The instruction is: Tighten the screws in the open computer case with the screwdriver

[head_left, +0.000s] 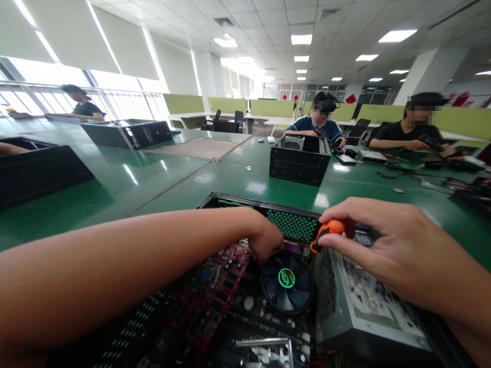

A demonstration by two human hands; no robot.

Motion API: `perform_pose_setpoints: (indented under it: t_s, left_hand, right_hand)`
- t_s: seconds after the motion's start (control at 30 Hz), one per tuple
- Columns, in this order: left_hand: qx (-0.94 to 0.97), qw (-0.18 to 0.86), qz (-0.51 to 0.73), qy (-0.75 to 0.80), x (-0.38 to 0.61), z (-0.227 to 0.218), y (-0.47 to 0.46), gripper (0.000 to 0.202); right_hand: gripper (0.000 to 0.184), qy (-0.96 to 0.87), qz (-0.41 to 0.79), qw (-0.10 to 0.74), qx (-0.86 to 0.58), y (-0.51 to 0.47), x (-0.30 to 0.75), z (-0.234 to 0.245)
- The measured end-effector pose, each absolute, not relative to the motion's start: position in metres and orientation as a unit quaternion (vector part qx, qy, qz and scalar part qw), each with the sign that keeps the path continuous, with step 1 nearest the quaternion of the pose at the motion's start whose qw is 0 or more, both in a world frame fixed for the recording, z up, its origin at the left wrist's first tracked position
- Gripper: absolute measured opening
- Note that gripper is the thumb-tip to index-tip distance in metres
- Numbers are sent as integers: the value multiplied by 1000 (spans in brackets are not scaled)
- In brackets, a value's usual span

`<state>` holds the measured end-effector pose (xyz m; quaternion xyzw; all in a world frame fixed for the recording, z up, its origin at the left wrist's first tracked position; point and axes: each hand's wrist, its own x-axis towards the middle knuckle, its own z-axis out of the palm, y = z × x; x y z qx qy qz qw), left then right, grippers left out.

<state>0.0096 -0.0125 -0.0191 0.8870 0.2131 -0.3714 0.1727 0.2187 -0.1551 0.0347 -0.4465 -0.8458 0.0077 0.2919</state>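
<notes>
An open black computer case [245, 202] lies before me on the green table [115, 189]. Inside it are a red circuit card [215, 296], a round black cooling fan [287, 281] and a grey power supply [368, 301]. My left hand [264, 237] reaches down into the case just behind the fan, fingers curled and hidden. My right hand [383, 240] hovers over the power supply, its fingers pinched around the orange handle of a screwdriver [328, 231].
Another open black case [299, 159] stands farther back on the table. Two people sit at the far right among cables and tools [433, 168]. A third person [82, 105] works at the far left by the windows. More black cases [38, 171] lie left.
</notes>
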Motion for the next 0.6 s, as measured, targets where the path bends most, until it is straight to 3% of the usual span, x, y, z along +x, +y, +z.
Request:
perform_pose_setpoints:
  t_s: [0.2,0.4,0.6]
  left_hand:
    - [889,186,-361,210,9,-18,-12,28]
    - [892,184,-357,208,9,-15,-14,18]
    - [893,164,-365,204,10,-13,-17,11]
  right_hand:
    - [31,-837,-17,311,-450,-158,214,30]
    - [23,-827,-27,345,-443,-178,223,34]
    - [24,-850,-5,250,-464,-198,225,41]
